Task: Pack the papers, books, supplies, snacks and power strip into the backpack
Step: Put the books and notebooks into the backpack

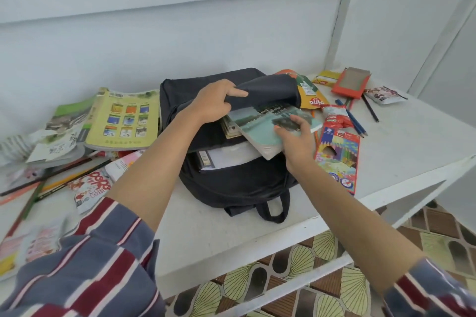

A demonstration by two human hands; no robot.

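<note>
Nearest the camera, a striped sleeve ends at a bare forearm reaching over the white surface. On it lies a black backpack, its carry loop toward the person and its top unzipped, with white papers showing inside the mouth. The right grip, a bare hand, curls round the near edge of a teal book that sits tilted, partly inside the opening and partly out. Just beyond, the left grip pinches the backpack's flap and holds it lifted above the book. Right of the backpack lie a coloured pencil box, blue pencils, an orange snack bag and, farther back, a red box. Left of it lie a snack packet and a yellow book just beside the backpack, with a pale wall behind.
</note>
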